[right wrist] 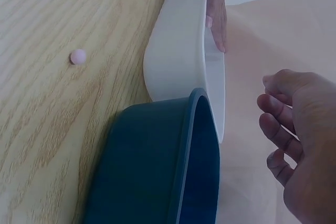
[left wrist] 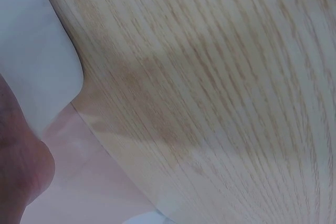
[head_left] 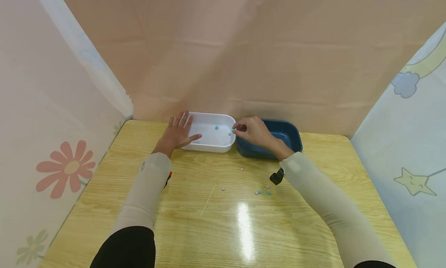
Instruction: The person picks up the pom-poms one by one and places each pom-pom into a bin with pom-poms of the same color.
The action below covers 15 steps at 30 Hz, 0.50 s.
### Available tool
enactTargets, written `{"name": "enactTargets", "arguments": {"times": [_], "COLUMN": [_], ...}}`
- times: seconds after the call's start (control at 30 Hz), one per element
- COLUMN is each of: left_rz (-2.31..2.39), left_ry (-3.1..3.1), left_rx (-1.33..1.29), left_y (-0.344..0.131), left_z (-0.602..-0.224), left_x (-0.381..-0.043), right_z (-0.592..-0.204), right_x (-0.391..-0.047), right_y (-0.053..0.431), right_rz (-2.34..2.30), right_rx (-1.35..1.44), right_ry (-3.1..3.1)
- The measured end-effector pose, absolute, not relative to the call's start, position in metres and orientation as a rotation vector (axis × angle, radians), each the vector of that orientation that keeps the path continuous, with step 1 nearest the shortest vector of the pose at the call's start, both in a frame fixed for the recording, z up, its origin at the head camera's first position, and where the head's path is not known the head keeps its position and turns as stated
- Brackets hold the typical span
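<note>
Left hand (head_left: 177, 134) on smooth, rounded white tub (head_left: 216, 148) | right hand (head_left: 256, 131) curled

Table (head_left: 188, 237): pale wood grain, far corners rounded; a glare streak (head_left: 245, 233) and, left of it, a thin pale line (head_left: 208, 200) show on the surface. Backdrop (head_left: 261, 66): peach, horizontally creased, behind the table. Left panel (head_left: 45, 93): pale, printed with a coral flower (head_left: 72, 167) and, lower, a greenish flower (head_left: 33, 246). Right panel (head_left: 386, 132): pale, printed with a yellow arc (head_left: 431, 61), a blue cloud (head_left: 405, 84) against it, and a star (head_left: 414, 182) below.
</note>
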<state>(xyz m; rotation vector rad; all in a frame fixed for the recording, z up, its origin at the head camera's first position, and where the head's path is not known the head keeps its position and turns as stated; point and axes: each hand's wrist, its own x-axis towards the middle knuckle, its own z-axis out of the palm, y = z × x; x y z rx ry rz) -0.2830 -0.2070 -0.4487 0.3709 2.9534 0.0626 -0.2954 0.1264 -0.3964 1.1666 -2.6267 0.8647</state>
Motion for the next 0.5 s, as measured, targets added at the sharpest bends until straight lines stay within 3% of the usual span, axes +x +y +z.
{"name": "enactTargets", "arguments": {"times": [0.5], "left_rz": [0.033], "left_ry": [2.945], "left_rx": [0.348], "left_y": [-0.207], "left_z": [-0.45], "left_x": [-0.284], "right_z": [-0.405], "right_x": [-0.314], "right_y": [0.116], "right_rz": [0.865], "right_rx": [0.979], "right_ry": [-2.75]}}
